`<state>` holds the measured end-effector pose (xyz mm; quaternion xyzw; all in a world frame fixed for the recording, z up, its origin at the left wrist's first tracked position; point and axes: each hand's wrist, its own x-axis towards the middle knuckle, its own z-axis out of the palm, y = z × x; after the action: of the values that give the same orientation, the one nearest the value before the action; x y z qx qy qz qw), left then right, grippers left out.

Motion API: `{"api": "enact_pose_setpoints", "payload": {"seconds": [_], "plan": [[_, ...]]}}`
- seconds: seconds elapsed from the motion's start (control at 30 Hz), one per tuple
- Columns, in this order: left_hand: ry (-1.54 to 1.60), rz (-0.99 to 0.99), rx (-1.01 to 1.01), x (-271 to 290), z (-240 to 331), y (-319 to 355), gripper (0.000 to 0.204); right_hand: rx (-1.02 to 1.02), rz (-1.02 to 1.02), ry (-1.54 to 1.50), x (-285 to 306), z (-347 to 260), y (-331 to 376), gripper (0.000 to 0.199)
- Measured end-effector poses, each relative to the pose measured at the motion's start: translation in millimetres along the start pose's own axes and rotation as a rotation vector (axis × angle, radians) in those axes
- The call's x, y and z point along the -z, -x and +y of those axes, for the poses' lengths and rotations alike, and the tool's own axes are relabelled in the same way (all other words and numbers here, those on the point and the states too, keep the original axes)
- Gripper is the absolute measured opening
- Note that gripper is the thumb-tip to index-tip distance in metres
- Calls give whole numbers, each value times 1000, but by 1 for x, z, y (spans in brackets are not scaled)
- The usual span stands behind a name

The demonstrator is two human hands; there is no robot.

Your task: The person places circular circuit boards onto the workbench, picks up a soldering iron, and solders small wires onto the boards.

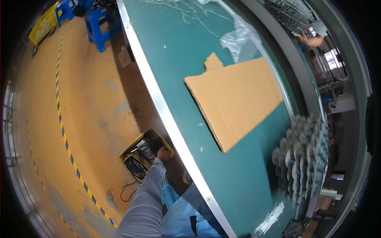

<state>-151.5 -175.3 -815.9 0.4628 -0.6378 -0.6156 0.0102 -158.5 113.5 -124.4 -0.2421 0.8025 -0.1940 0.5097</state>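
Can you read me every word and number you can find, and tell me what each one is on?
There are none I can read.
Brown cardboard: no print that I can see.
Yellow-rimmed box on the floor: no readable letters.
Floor tape: just black and yellow stripes, no words visible.
Yellow bin at the upper left: too small and blurred to tell.

The grey-sleeved left arm point(145, 200) stretches downward, the left hand point(163, 153) seemingly curled.
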Motion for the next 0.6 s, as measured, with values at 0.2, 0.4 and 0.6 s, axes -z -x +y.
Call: {"api": "enact_pose_setpoints", "payload": {"seconds": [0.2,0.4,0.6], "plan": [[-27,403,231,19,-72,-48,66,-110,-132,-112,8,14,-1,11],[-131,292,195,-5,-46,-45,37,-203,-54,-206,0,5,2,12],[313,309,-32,41,30,54,24,-202,12,-210,-8,2,0,8]]}}
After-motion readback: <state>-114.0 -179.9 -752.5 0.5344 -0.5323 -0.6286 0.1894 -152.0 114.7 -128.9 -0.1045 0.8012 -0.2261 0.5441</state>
